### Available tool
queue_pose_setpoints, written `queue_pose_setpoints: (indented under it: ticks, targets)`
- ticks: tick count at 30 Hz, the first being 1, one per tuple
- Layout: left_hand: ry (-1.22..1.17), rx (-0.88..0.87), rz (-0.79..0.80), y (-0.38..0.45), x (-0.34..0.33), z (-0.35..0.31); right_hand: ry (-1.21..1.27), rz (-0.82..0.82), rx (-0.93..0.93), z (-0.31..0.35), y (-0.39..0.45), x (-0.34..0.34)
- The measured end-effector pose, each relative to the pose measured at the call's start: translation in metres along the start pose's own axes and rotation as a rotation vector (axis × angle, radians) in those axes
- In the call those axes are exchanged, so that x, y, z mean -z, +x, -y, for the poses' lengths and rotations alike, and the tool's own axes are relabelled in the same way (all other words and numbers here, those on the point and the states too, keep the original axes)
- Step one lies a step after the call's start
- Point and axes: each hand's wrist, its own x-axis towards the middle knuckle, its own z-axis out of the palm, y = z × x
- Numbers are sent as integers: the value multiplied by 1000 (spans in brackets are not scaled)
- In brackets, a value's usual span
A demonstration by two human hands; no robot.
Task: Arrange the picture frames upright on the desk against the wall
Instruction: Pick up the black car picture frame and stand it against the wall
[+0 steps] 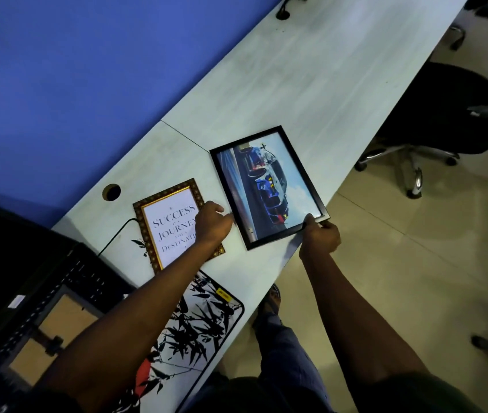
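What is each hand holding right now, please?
Left hand: on the left edge of the black frame; grip unclear.
Right hand: closed on the black frame's lower corner.

A broad bare stretch of tabletop (311, 70) is left open beyond the black frame (269, 186), running along the blue wall (73, 70) up to a cable hole (283, 15). Passage to the wall nearer in is narrowed by the gold frame (174, 225), lying flat just beside the black frame, with only a thin gap between them. The near-left side is blocked by a dark laptop (28, 278) and a bamboo-print mat (204, 329). An office chair (433, 114) stands off the right edge.
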Motion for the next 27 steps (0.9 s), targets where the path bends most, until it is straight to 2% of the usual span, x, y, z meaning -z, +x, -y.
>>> queue_pose_setpoints:
  ticks: [3,6,11,14,18,24,27]
  targets:
    - [-56,-53,-66,1,16,3,237,-81,-3,2,-21,3]
    - [-128,-140,-152,0,36,-8,333,-77,118,12,-43,7]
    - [-233,-294,-376,-13,105,-16,295,23,257,24,-82,12]
    - [-213,-300,-557,-21,168,6,288,215,419,27,-116,5]
    - [-265,-166,-671,-47,245,78,209,540,629,17,-196,-24]
    - [-419,10,-987,-145,347,257,41,949,875,-42,-355,-87]
    - [-466,96,-1078,-191,389,346,-18,1111,949,-87,-442,-118]
